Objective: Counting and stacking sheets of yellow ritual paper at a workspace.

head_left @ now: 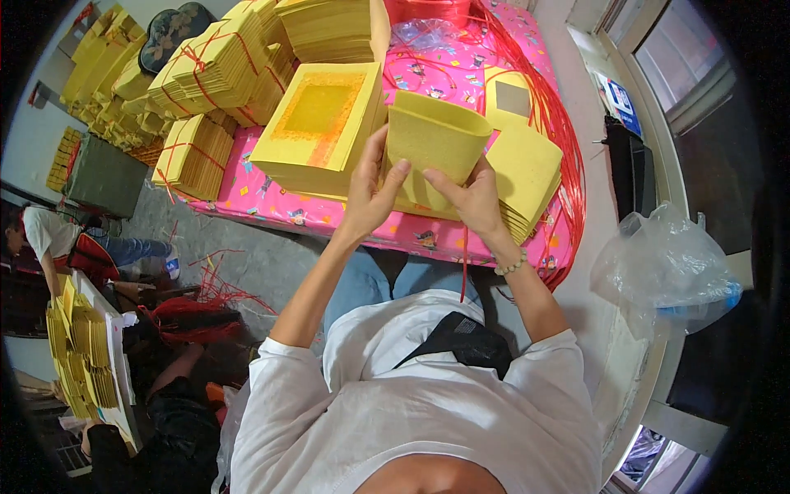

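Observation:
I hold a curved wad of yellow paper (436, 136) upright between my hands, over the near edge of the table. My left hand (372, 188) grips its left side, thumb on the near face and fingers behind. My right hand (477, 198) grips the lower right side the same way; its wrist has a beaded bracelet. How many sheets are in the wad I cannot tell. Left of it stands a tall yellow paper stack (325, 119) with an orange-stained square on top. Right of my right hand lies a lower stack of yellow paper (527, 169).
The table has a pink patterned cover (255, 193). Red strings (568, 156) hang along its right side. Tied yellow bundles (210, 70) are piled at the far left. A clear plastic bag (671, 263) sits by the window at right. People work around another table (123, 370) at left.

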Tool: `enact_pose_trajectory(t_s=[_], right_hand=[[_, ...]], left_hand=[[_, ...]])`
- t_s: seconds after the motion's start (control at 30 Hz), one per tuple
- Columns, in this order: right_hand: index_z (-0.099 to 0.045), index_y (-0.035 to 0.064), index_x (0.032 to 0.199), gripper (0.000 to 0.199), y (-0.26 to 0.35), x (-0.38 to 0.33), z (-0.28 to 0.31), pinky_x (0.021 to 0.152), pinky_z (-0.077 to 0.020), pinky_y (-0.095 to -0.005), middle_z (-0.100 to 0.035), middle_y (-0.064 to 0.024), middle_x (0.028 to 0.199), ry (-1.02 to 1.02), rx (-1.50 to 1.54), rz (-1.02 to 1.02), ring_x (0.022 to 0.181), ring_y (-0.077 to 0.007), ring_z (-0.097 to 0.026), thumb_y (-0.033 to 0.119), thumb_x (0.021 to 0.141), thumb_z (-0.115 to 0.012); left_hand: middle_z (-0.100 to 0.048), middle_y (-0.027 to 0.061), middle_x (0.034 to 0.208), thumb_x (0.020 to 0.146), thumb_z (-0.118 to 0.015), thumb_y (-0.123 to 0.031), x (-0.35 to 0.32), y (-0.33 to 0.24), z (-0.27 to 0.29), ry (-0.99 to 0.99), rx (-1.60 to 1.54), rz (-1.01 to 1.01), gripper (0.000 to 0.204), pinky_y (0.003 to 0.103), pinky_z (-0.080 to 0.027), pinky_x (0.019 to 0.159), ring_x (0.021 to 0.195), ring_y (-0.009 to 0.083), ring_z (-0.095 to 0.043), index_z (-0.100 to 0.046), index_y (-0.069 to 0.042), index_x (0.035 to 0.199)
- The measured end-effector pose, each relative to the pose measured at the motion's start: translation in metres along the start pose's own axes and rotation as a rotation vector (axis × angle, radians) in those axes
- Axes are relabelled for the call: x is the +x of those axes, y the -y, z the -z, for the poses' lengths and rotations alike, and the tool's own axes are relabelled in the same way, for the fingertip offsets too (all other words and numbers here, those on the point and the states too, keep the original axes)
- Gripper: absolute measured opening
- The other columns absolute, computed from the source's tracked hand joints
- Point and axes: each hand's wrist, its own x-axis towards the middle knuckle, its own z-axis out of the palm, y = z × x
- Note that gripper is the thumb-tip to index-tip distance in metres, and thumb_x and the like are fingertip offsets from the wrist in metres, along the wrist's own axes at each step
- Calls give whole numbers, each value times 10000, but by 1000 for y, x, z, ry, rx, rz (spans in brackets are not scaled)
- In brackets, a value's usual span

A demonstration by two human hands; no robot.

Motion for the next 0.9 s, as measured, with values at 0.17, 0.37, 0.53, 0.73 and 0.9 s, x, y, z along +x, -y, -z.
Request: enact_pose_trajectory(t_s=[0.17,0.37,0.53,0.73,0.9], right_hand=[[-498,-11,1212,489,-23,3,-6,830,-498,-282,-635,-101,1077,-20,-125,56,962,-153,-612,111,800,-732],[-497,-19,1191,462,-2,1,-3,814,-503,-281,-627,-109,1091,56,-47,-89,942,-147,-616,112,810,-722],[-511,-33,1158,403,23,7,-10,779,-518,-278,-639,-119,1038,-19,23,-21,919,-155,-624,103,829,-701],[-511,-43,1187,394,23,13,0,798,-526,-277,-631,-120,1082,-7,133,-192,935,-152,-631,129,869,-667],[-499,-50,1193,409,25,14,3,801,-538,-284,-621,-136,1104,14,193,-246,944,-167,-636,121,864,-672]], left_hand=[[-521,70,1105,927,-541,-66,-12,32,-1,-59,-161,94,275,268,-381,934,1049,125,-483,-449,12,1173],[-583,56,1039,915,-583,-100,-6,10,6,-18,-104,197,311,258,-437,869,973,111,-548,-466,11,1180],[-588,76,1115,949,-538,-176,11,-38,8,36,-252,387,341,274,-447,873,1019,111,-550,-457,5,1227],[-557,72,1192,997,-425,-206,20,-53,-3,34,-328,570,358,288,-424,923,1069,130,-532,-410,-25,1306],[-534,84,1245,997,-413,-187,21,-52,-4,65,-337,578,383,295,-408,953,1115,142,-516,-378,-25,1343]])
